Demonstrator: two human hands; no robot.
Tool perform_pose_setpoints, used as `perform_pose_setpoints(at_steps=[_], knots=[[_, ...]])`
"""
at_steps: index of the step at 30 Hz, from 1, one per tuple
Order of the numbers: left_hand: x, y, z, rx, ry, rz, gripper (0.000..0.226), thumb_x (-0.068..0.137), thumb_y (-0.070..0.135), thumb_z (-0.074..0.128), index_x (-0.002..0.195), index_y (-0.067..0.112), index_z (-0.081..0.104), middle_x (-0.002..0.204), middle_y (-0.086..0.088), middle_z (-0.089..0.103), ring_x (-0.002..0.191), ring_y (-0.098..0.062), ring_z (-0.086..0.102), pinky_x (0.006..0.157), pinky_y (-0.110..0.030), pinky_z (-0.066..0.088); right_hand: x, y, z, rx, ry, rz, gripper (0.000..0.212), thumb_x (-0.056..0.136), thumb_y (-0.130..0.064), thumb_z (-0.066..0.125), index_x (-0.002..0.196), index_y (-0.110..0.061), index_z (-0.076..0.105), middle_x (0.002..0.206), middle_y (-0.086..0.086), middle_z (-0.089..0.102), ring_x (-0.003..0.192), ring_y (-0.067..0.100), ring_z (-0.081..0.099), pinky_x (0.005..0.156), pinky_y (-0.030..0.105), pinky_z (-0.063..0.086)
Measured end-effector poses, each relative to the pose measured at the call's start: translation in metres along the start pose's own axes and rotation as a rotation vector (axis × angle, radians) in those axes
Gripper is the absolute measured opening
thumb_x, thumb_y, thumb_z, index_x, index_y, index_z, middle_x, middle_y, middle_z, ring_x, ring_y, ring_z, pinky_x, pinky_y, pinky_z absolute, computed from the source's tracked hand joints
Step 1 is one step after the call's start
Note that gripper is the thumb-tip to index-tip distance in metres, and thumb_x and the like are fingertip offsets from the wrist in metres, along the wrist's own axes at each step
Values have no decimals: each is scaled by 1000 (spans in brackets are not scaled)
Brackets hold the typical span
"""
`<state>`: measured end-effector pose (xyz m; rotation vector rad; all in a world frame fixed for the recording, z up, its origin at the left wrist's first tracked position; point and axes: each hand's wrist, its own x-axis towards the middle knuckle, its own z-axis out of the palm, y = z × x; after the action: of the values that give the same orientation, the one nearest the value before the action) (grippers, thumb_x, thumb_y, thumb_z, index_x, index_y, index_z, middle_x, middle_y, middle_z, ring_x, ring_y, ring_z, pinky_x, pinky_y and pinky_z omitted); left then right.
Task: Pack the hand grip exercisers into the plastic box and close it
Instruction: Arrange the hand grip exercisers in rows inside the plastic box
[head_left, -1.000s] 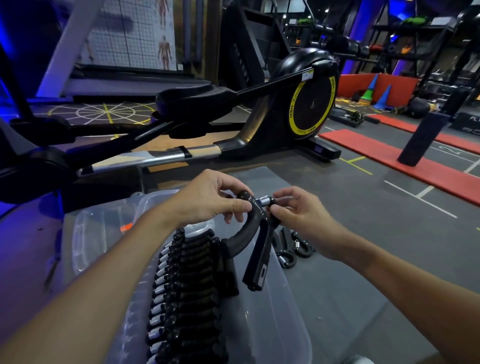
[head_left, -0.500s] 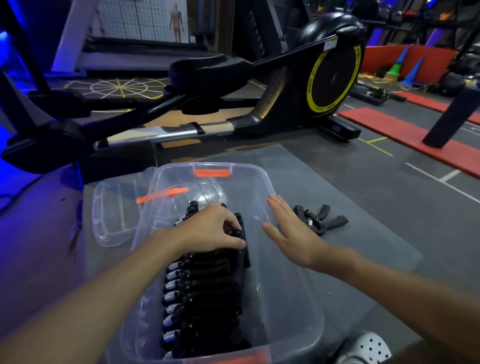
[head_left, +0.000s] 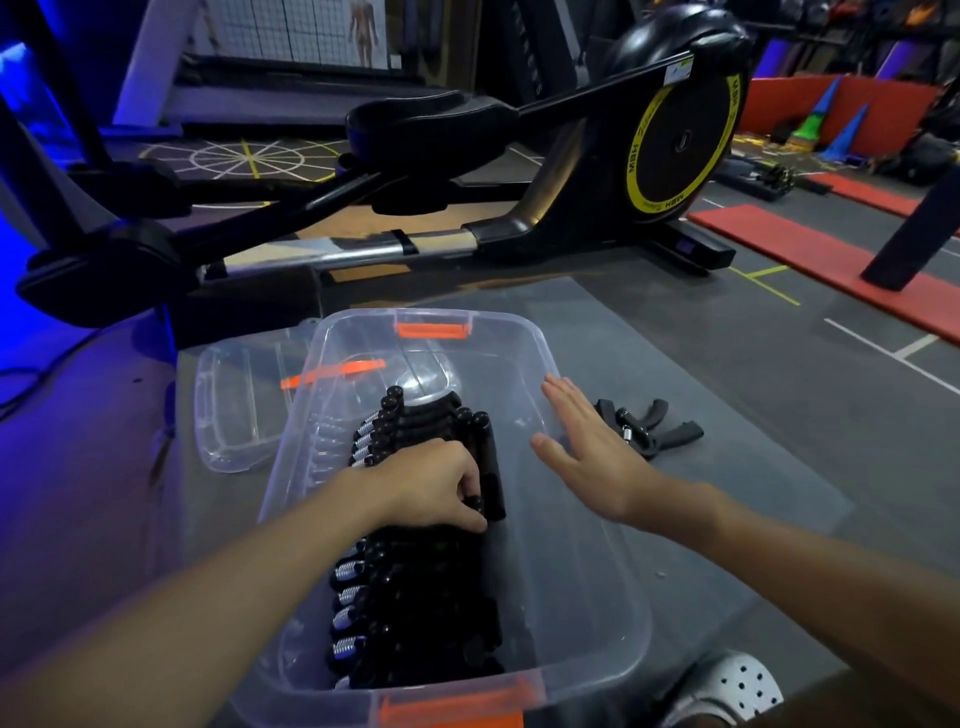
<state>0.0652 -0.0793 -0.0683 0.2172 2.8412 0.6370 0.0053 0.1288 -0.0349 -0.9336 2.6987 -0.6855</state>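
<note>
A clear plastic box (head_left: 597, 587) with orange latches stands open on the grey mat. Inside it lies a row of several black hand grip exercisers (head_left: 415, 597) with silver springs on their left side. My left hand (head_left: 431, 488) is down inside the box, fingers closed on the handle of one exerciser in the row. My right hand (head_left: 587, 452) hovers flat and open over the box's right rim, holding nothing. Just beyond it, loose exercisers (head_left: 649, 426) lie on the mat to the right of the box.
The clear lid (head_left: 239, 410) lies on the mat left of the box. A black elliptical trainer (head_left: 670, 145) stretches across behind. Red mats (head_left: 810, 249) and cones sit at the far right. A white perforated shoe (head_left: 732, 686) shows at the bottom right.
The exerciser that both hands held above the box is now down in the row. My right hand let go and moved out over the right rim. The view tilted downward.
</note>
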Motion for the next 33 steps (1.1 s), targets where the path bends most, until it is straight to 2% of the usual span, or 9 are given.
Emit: perform_pose_setpoints(at_steps=[2, 5, 10, 15, 18, 21, 23, 28, 33], knots=[[0, -1, 5, 57, -15, 8, 34, 69, 50, 77, 78, 21, 63, 76, 11, 61, 76, -10, 55, 65, -28, 44, 0, 0, 0, -1, 4, -3, 67, 101, -39, 39, 155, -19, 4, 162, -11, -3, 140, -8, -10, 114, 18, -3], [2, -6, 11, 122, -59, 32, 37, 71, 51, 75, 90, 21, 68, 90, 7, 60, 91, -17, 56, 79, -33, 48, -1, -1, 0, 1, 7, -3, 67, 101, -39, 39, 155, -19, 5, 162, -11, -2, 140, -9, -10, 113, 17, -3], [4, -7, 16, 160, -103, 62, 36, 76, 49, 71, 97, 21, 70, 94, 4, 62, 94, -20, 57, 83, -35, 49, -1, -2, 0, 5, 14, 1, 66, 101, -37, 40, 155, -18, 6, 162, -11, -1, 139, -9, -9, 112, 16, -3], [4, -10, 19, 177, -80, 88, 35, 77, 49, 70, 99, 21, 68, 83, 9, 51, 94, -19, 57, 78, -31, 46, -2, -2, -1, -2, 12, 0, 66, 101, -36, 39, 155, -18, 6, 162, -10, -1, 138, -9, -9, 112, 16, -3], [5, -8, 25, 223, -69, 95, 41, 75, 54, 69, 100, 21, 66, 88, 8, 53, 95, -18, 54, 76, -31, 39, -2, -3, -1, 2, 13, 4, 66, 101, -36, 39, 155, -18, 6, 162, -10, -2, 141, -6, -8, 113, 16, -3], [7, -8, 27, 235, -40, 104, 33, 75, 51, 68, 93, 23, 67, 92, 7, 61, 96, -20, 57, 79, -33, 42, -2, -3, -1, 4, 17, 4, 66, 101, -36, 39, 155, -18, 6, 162, -10, -1, 144, -4, -8, 112, 16, -3], [7, -8, 25, 238, -21, 104, 31, 73, 49, 67, 90, 24, 66, 91, 7, 62, 94, -19, 57, 76, -32, 39, -1, -3, 0, 1, 17, -1, 65, 101, -36, 39, 155, -18, 6, 162, -10, -1, 142, -7, -8, 112, 15, -3], [6, -5, 21, 229, -25, 100, 27, 71, 46, 67, 89, 25, 65, 85, 10, 58, 90, -17, 57, 71, -30, 33, -1, -1, 1, -5, 20, -8, 65, 101, -35, 40, 155, -18, 7, 162, -10, 0, 137, -11, -8, 111, 14, -3], [5, -4, 19, 215, -42, 87, 23, 74, 46, 67, 88, 26, 65, 78, 12, 54, 79, -14, 51, 68, -29, 33, -1, -1, 1, -4, 37, -18, 65, 101, -35, 41, 155, -17, 8, 162, -9, 1, 142, -6, -7, 112, 15, -3]])
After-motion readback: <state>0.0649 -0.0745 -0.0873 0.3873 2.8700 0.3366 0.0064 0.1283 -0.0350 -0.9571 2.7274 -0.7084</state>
